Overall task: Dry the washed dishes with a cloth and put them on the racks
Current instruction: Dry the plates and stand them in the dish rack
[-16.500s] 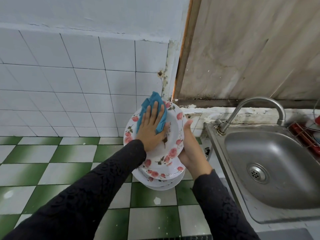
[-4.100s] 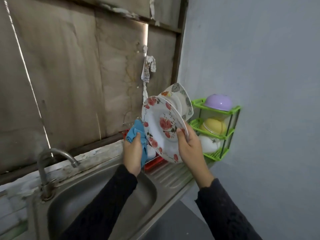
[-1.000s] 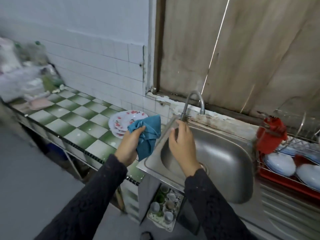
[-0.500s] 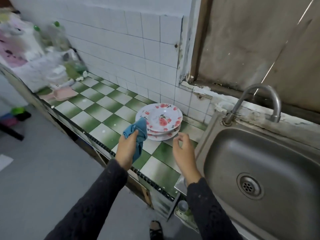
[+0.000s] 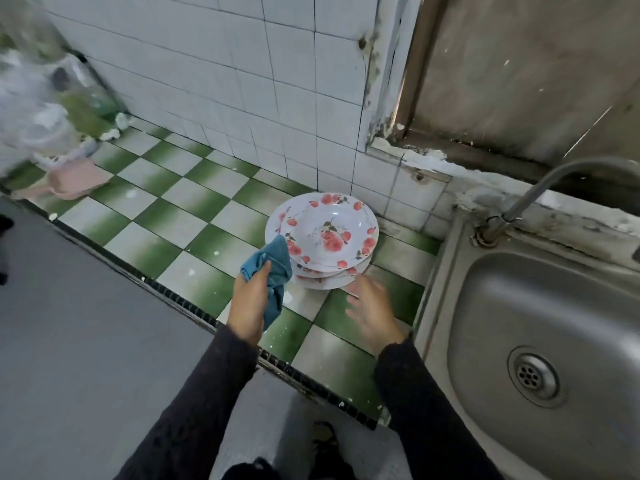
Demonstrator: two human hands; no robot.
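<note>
A stack of white plates with red flowers point(image 5: 323, 237) stands on the green-and-white checked counter point(image 5: 173, 220), close to the tiled wall's corner. My left hand point(image 5: 249, 299) grips a bunched blue cloth point(image 5: 273, 268), whose top touches the stack's left rim. My right hand point(image 5: 372, 311) hovers just in front of the stack's near right edge, fingers spread and holding nothing; it is blurred by motion.
A steel sink point(image 5: 540, 327) with a drain and a curved tap point(image 5: 540, 188) lies to the right. Bottles and plastic bags point(image 5: 52, 98) crowd the counter's far left, beside a pink dish point(image 5: 69, 181). The counter's front edge drops to a grey floor.
The view has closed in on the plate stack. Both hands have moved forward to it; the cloth now touches the left rim, and my right hand is near the front edge.
</note>
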